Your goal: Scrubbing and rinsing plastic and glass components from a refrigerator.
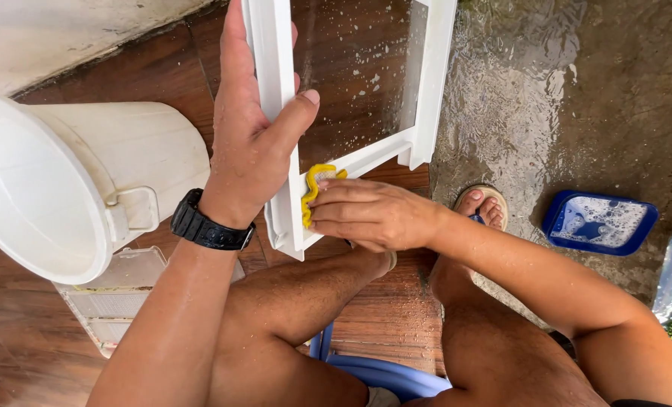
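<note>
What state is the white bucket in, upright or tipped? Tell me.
Tipped. The white bucket lies on its side on the wooden floor, its open mouth facing the camera's left and its handle lug showing on the side.

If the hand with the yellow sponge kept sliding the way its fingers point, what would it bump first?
Probably the left hand gripping the white frame; the right hand and yellow sponge already press that frame.
</note>
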